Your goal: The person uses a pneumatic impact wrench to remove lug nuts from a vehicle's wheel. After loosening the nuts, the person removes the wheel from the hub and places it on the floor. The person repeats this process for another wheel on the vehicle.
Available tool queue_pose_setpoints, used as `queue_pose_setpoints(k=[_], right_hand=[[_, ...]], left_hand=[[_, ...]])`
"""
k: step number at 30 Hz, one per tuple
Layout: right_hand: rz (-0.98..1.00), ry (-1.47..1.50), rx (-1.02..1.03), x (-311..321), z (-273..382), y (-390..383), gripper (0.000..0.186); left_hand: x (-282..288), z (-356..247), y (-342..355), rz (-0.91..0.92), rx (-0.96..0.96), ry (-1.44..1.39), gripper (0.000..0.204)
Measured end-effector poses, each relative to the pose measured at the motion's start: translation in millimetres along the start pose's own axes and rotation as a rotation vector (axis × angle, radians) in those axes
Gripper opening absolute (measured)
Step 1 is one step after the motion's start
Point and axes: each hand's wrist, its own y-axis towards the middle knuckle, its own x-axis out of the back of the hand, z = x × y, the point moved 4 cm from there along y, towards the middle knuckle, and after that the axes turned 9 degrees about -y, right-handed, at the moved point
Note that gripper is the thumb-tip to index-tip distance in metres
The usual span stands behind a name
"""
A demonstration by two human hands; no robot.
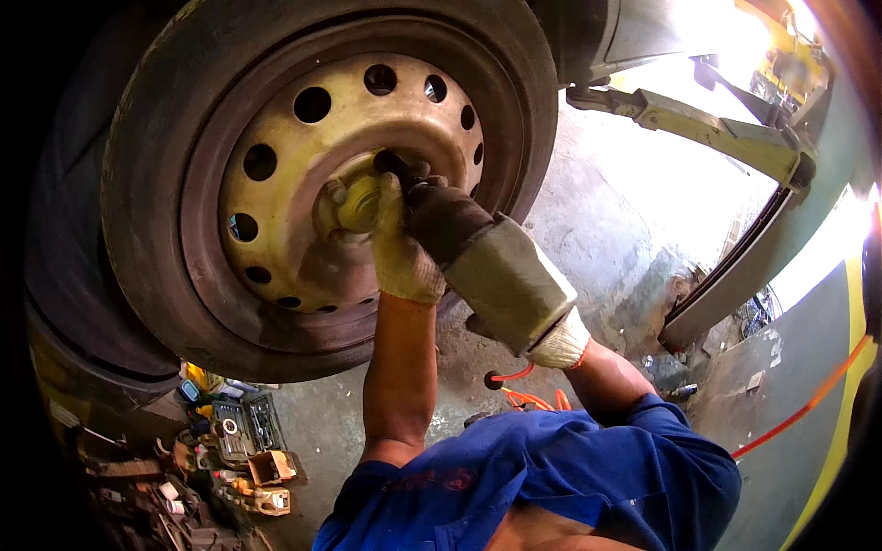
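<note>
A large wheel with a tire (161,220) and a pale, holed steel rim (308,147) fills the upper left, with a yellowish hub (354,207) at its centre. A large impact wrench (496,275) points up-left, its dark socket (390,165) on or against a stud beside the hub. My left hand (404,248), in a knitted glove, is closed at the socket end of the wrench, fingers partly hidden. My right hand (556,340), also gloved, grips the rear of the wrench, mostly hidden behind its body.
An orange air hose (808,399) runs at the right and below the wrench. A lift arm (698,133) reaches across the upper right beside a grey post (698,294). Tool cases (262,427), bottles and boxes (271,468) lie on the concrete floor (326,413) at the lower left.
</note>
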Motion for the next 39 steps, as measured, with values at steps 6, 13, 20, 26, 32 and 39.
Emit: queue_pose_setpoints(k=[6, 13, 20, 26, 32, 39], right_hand=[[-0.148, -0.659, 0.395, 16, 72, 10, 0.036], [-0.159, -0.351, 0.315, 8, 34, 10, 0.051], [-0.042, 0.265, 0.205, 2, 39, 9, 0.056], [-0.052, 0.136, 0.211, 1, 28, 10, 0.054], [-0.13, -0.428, 0.306, 5, 34, 13, 0.053], [-0.083, -0.236, 0.256, 6, 35, 0, 0.045]], left_hand=[[-10, 5, 1, 0.227, 0.158, -0.015, 0.03], [-8, -2, 0, -0.227, -0.064, 0.214, 0.031], [-15, -3, 2, 0.079, 0.112, 0.125, 0.036], [-26, 4, -5, -0.16, -0.037, 0.169, 0.026], [-22, 0, -2, -0.267, -0.197, 0.379, 0.029], [-23, -3, -8, -0.409, -0.269, 0.496, 0.035]])
